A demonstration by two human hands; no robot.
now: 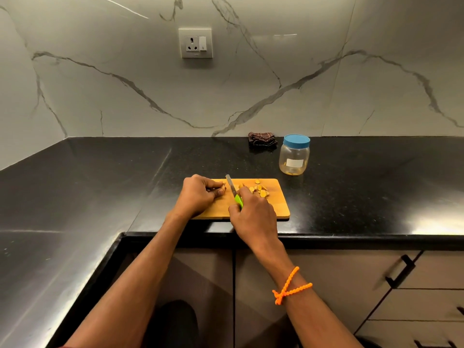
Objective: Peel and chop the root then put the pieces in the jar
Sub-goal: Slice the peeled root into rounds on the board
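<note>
Head view: my left hand (200,194) pinches the root (222,189); the knife (232,188), gripped in my right hand (252,217), lies at its three o'clock, blade pointing twelve.

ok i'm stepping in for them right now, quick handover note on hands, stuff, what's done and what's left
Left hand grips the uncut root on the cutting board.
Right hand holds the green-handled knife, blade beside the root.
Cut slices lie on the board's far right.
Jar stands behind the board, blue lid on, a few pieces at the bottom.
Done: part chopped.
Left: finish chopping, open the jar, put the pieces in.
</note>
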